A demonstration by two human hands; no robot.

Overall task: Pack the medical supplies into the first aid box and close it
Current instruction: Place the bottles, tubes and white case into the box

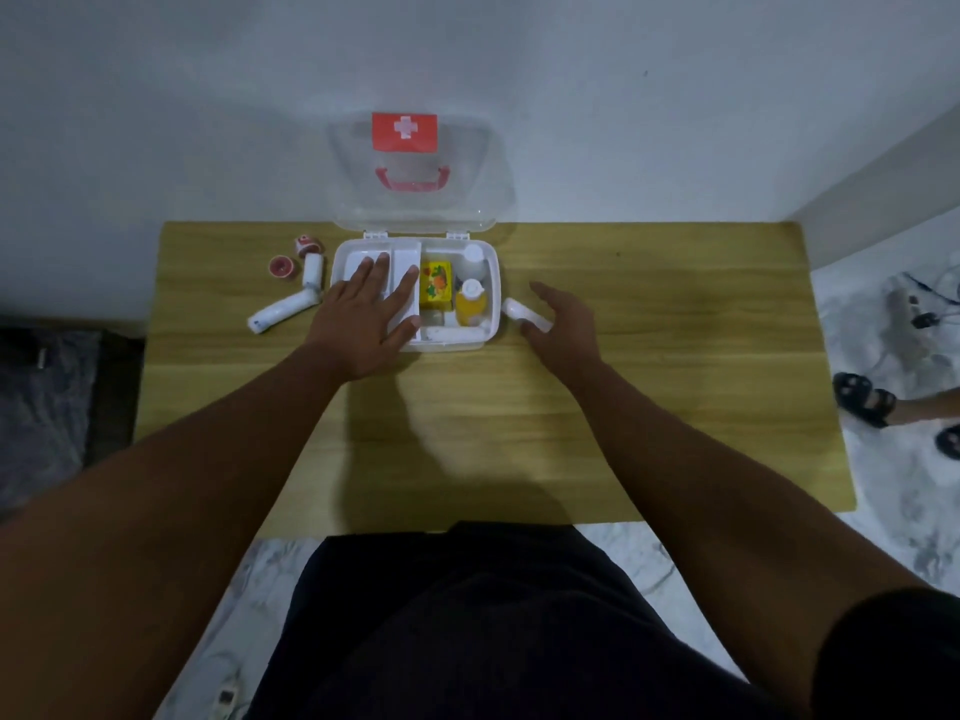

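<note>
The white first aid box [496, 283] stands open at the table's far edge, its clear lid [415, 174] with a red cross label and red handle leaning against the wall. Inside are a yellow carton [435, 284], an orange-yellow bottle [470, 302] and a white-capped bottle [475, 258]. My left hand [363, 311] lies flat, fingers spread, on the white inner tray [405, 257] over the box's left half. My right hand [563, 324] is just right of the box, fingers curled around a white tube [522, 313] that lies on the table.
Left of the box lie two white tubes [280, 313] [312, 270] and two red-and-white tape rolls [283, 266] [307, 245] on the wooden table [649, 356]. Another person's sandalled feet [867, 394] stand on the marble floor at the right. A wall is behind the table.
</note>
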